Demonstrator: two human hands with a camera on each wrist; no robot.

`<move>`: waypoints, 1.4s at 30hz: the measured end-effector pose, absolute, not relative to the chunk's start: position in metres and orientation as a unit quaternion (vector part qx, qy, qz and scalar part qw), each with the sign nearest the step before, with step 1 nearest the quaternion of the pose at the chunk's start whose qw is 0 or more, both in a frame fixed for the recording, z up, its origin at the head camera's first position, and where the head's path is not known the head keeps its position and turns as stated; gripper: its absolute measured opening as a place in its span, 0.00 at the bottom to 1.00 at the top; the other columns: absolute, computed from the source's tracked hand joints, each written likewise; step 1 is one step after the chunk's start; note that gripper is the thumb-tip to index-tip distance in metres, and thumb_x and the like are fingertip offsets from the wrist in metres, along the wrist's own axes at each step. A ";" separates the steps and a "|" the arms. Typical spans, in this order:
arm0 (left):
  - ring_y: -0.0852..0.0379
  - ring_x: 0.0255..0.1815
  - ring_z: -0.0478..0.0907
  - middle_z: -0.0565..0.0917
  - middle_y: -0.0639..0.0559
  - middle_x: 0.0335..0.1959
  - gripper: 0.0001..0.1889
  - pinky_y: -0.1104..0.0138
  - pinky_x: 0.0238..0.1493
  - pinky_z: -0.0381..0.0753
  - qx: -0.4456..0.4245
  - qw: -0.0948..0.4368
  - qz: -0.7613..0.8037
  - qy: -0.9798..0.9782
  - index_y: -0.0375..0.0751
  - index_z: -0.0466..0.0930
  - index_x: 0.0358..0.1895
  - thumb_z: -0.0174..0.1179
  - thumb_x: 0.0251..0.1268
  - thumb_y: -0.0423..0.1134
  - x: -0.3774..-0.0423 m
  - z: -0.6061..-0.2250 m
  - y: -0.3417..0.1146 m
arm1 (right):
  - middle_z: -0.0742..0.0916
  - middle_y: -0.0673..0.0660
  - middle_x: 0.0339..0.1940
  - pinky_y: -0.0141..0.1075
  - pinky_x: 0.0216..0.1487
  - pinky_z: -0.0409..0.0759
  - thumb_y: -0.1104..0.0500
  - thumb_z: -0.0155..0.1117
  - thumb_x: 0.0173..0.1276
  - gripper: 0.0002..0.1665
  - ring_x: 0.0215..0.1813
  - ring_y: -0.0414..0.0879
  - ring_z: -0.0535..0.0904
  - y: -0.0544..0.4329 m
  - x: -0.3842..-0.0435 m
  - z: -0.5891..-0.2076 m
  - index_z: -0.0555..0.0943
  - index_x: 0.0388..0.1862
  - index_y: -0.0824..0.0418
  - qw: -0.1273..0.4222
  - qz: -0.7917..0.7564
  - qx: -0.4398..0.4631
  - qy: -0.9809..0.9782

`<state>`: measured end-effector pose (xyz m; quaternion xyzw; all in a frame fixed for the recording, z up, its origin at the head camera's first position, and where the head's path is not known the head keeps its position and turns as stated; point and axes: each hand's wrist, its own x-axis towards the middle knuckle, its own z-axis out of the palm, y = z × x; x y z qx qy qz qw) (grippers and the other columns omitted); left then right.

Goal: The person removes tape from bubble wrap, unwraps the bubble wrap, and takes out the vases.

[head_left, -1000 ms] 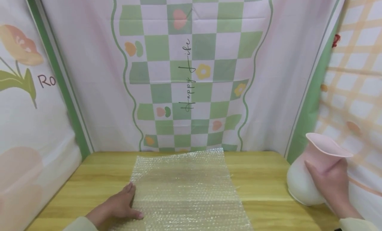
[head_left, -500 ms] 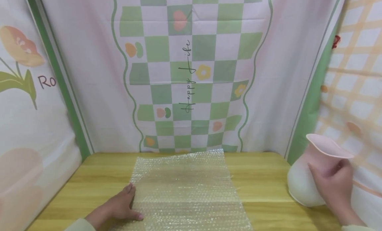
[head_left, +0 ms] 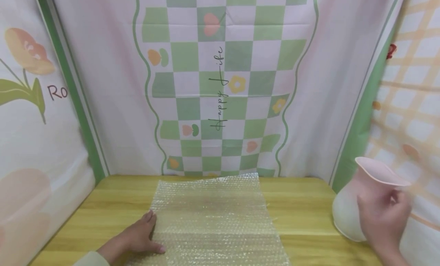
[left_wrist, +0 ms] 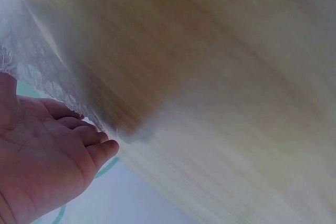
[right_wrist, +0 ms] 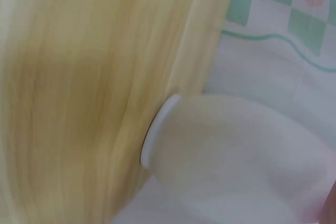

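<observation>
A sheet of clear bubble wrap [head_left: 213, 212] lies flat on the wooden table. My left hand [head_left: 137, 233] rests at its left edge with fingers extended and thumb over the sheet. The left wrist view shows the palm of that left hand [left_wrist: 47, 150] beside the bubble wrap [left_wrist: 42, 61]. On the right, a pink-and-white vase [head_left: 348, 212] with a flared, wavy rim stands upright at the table's right side. My right hand [head_left: 386, 220], blurred, is curled around its neck. The base of the vase [right_wrist: 226, 150] meets the wood in the right wrist view.
The wooden table [head_left: 302, 205] has a rounded far right corner close to the vase. Printed curtains hang around it: a green checked one [head_left: 220, 83] behind, a flowered one [head_left: 24, 144] to the left and an orange plaid one [head_left: 409, 121] to the right.
My right hand has slid slightly down and right along the vase's neck, its thumb lower than before. The vase keeps nearly its place. The left hand and bubble wrap stay put; the view shifts a little.
</observation>
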<state>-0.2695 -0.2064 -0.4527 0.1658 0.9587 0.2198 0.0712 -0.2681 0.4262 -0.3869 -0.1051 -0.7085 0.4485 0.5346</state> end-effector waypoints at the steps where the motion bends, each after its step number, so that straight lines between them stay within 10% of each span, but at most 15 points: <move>1: 0.24 0.70 0.49 0.51 0.18 0.70 0.62 0.39 0.67 0.55 0.167 0.071 0.220 0.958 0.15 0.55 0.67 0.71 0.42 0.65 -0.270 -0.452 -0.206 | 0.77 0.44 0.45 0.25 0.52 0.68 0.69 0.72 0.46 0.33 0.46 0.35 0.71 0.423 -0.267 -0.388 0.77 0.55 0.57 0.539 0.448 -0.103 -0.706; 25: 0.26 0.71 0.49 0.52 0.20 0.70 0.60 0.39 0.68 0.52 0.184 0.045 0.206 0.960 0.16 0.57 0.67 0.69 0.44 0.66 -0.273 -0.444 -0.203 | 0.63 0.72 0.70 0.45 0.74 0.48 0.68 0.64 0.61 0.47 0.68 0.68 0.58 0.340 -0.254 -0.403 0.53 0.75 0.69 0.433 0.442 -0.006 -0.786; 39: 0.31 0.71 0.54 0.56 0.24 0.70 0.59 0.43 0.70 0.54 0.214 -0.020 0.199 0.956 0.19 0.54 0.70 0.68 0.47 0.64 -0.284 -0.431 -0.179 | 0.67 0.76 0.66 0.66 0.62 0.61 0.66 0.68 0.60 0.45 0.62 0.75 0.63 0.309 -0.267 -0.406 0.57 0.71 0.75 0.390 0.396 0.084 -0.827; 42: 0.31 0.71 0.56 0.58 0.25 0.70 0.58 0.43 0.69 0.56 0.220 -0.038 0.199 0.954 0.20 0.56 0.70 0.68 0.49 0.64 -0.288 -0.428 -0.171 | 0.68 0.76 0.65 0.53 0.68 0.63 0.66 0.69 0.60 0.44 0.62 0.74 0.64 0.301 -0.269 -0.407 0.58 0.70 0.76 0.387 0.384 0.104 -0.831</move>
